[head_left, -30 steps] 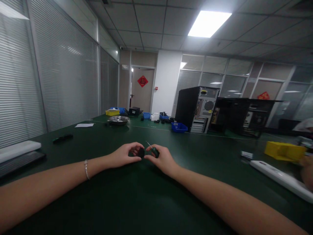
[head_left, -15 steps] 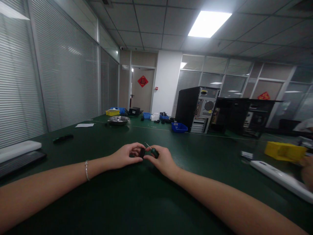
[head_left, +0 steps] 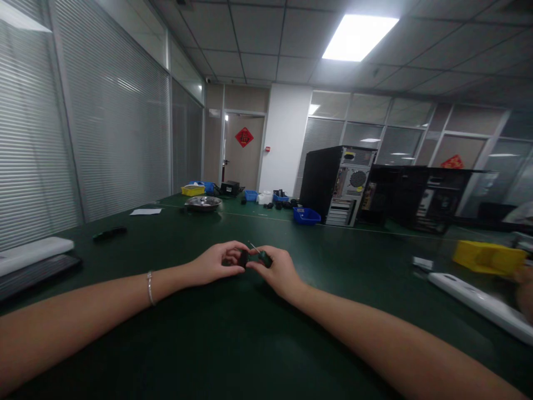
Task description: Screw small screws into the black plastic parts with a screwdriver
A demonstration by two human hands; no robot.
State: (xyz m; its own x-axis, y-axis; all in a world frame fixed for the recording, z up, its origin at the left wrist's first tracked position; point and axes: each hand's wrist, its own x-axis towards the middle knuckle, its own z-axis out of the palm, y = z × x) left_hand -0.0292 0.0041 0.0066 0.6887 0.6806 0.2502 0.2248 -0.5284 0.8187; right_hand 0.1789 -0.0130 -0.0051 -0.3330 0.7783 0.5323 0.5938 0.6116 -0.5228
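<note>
Both my arms reach out over the dark green table and my hands meet at its middle. My left hand, with a thin bracelet at the wrist, pinches a small black part between thumb and fingers. My right hand grips a small screwdriver with a dark green handle; its thin metal shaft points up and to the left. The fingertips of the two hands touch around the black part. What the part is stays too small to tell.
Two black computer towers stand at the back right, a blue bin before them. A metal bowl, a yellow tray and paper lie far left. A yellow box and white keyboard sit right, beside another person's hand.
My hands have stayed together on the black part; the screwdriver has tilted a little lower. The view has shifted slightly.
</note>
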